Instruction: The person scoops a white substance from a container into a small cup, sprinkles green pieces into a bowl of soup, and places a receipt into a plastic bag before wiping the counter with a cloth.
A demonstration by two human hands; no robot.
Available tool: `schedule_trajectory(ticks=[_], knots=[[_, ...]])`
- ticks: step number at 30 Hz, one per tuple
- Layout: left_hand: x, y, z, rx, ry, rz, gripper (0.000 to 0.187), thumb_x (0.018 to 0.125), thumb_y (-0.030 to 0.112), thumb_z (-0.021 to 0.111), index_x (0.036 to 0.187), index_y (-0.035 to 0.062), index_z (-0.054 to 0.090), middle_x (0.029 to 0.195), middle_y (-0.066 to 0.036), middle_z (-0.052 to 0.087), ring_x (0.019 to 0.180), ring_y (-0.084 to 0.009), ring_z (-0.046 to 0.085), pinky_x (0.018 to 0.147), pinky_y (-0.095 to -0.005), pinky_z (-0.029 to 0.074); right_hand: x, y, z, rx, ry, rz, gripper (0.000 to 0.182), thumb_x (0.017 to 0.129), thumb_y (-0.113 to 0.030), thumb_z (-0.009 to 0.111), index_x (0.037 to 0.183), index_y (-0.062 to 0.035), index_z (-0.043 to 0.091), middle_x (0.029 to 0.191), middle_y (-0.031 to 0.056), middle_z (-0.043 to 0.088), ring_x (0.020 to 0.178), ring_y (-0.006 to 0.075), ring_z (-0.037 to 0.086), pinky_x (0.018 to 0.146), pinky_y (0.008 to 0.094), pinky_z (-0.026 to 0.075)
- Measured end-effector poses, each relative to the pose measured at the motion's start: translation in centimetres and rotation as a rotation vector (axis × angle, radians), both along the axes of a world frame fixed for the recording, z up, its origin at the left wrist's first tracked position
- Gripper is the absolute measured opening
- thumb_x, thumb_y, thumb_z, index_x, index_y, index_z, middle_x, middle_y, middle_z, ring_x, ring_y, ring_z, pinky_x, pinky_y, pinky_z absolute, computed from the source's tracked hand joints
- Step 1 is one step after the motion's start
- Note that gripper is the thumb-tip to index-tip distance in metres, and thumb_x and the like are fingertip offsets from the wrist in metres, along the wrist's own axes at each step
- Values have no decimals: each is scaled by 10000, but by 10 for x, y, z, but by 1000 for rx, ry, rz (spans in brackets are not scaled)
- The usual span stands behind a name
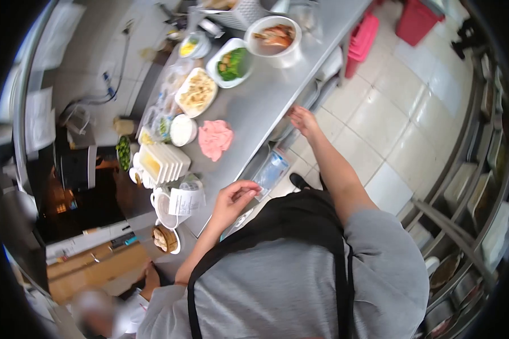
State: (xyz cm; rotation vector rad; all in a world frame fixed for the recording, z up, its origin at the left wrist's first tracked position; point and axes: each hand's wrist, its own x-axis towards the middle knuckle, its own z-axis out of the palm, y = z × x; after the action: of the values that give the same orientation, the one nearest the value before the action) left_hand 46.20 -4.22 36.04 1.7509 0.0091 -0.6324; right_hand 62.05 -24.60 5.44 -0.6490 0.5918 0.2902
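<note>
My left hand (234, 201) is by the front edge of the steel counter (240, 133), thumb and fingers pinched together. At its fingertips is the corner of a clear plastic bag (272, 169) with blue on it, which it appears to grip. My right hand (303, 120) is further along the same edge, fingers curled and blurred; what they hold, if anything, is hidden. A crumpled pink cloth (215, 139) lies on the counter between the hands and several food containers. Nearest my left hand on the counter stands a white jug (165, 208) beside a printed paper (186, 201).
Along the counter stand stacked cream trays (163, 164), a white tub (183, 130), a bowl of pale pieces (197, 92), a bowl of greens (232, 63) and a pot (288, 52). Pink bins (361, 40) are on the floor. Another person (127, 311) is at lower left; racks (464, 226) line the right.
</note>
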Motion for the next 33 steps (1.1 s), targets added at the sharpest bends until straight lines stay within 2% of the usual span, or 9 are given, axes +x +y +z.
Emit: schedule_trajectory(ticks=[3, 7, 9, 12, 14, 16, 20, 28, 33], knots=[[9, 19, -3, -20, -32, -40, 160, 838, 72, 565, 970, -16, 581, 947, -71, 608, 875, -111, 578, 773, -231, 443, 4, -9, 22, -263, 15, 81, 347, 766, -275, 606, 1064, -134, 499, 938, 5, 591, 955, 134, 506, 799, 342, 351], [22, 40, -14, -141, -47, 20, 187, 846, 112, 563, 987, -12, 573, 935, -58, 607, 863, -116, 581, 756, -241, 458, -7, -35, 36, -571, 41, -43, 159, 736, -233, 639, 803, -91, 613, 794, 24, 612, 807, 120, 529, 683, 296, 355], [33, 52, -23, -185, -12, 119, 193, 849, 126, 562, 993, -3, 570, 932, -60, 605, 865, -121, 581, 762, -244, 458, -23, -51, 34, -788, -175, 108, 73, 741, -118, 633, 721, -48, 622, 686, 29, 596, 661, 105, 528, 619, 248, 403], [58, 64, -35, -232, -13, 283, 202, 867, 134, 518, 1020, 4, 537, 940, -65, 586, 876, -137, 572, 783, -276, 462, -30, -36, 95, -928, -315, 533, 90, 747, -125, 643, 739, -39, 620, 694, 38, 594, 656, 125, 535, 655, 264, 422], [82, 72, -49, -501, 106, 650, 249, 868, 158, 507, 1077, 23, 502, 967, -61, 572, 891, -146, 558, 797, -285, 450, -28, 0, 181, -1170, -842, 618, 120, 729, -148, 666, 733, -42, 611, 723, 67, 594, 688, 188, 547, 666, 287, 427], [108, 82, -69, -599, 65, 769, 259, 866, 160, 505, 1089, 31, 485, 967, -59, 566, 893, -159, 552, 805, -297, 444, 8, 30, 236, -1413, -1298, 550, 145, 688, -157, 682, 754, -47, 614, 749, 80, 581, 730, 243, 529, 677, 330, 423], [155, 87, -88, -643, 39, 1134, 263, 876, 196, 476, 1089, 44, 466, 944, -81, 549, 865, -197, 545, 794, -331, 441, 81, 88, 269, -1581, -1627, 545, 115, 668, -146, 642, 741, -66, 602, 738, 64, 563, 775, 247, 501, 688, 354, 392], [203, 86, -125, -601, 193, 1150, 308, 887, 237, 445, 1036, -33, 431, 978, -141, 472, 917, -238, 508, 788, -330, 450, 148, 153, 228, -1607, -1842, 572, 78, 689, -137, 622, 697, -80, 568, 725, 15, 564, 798, 199, 514, 674, 346, 368], [219, 91, -134, -617, 105, 1171, 303, 895, 222, 423, 1056, -34, 411, 975, -157, 461, 880, -272, 530, 756, -358, 472, 138, 135, 268, -1593, -1872, 536, 77, 685, -132, 623, 694, -88, 561, 744, 11, 568, 815, 197, 513, 671, 343, 364]])
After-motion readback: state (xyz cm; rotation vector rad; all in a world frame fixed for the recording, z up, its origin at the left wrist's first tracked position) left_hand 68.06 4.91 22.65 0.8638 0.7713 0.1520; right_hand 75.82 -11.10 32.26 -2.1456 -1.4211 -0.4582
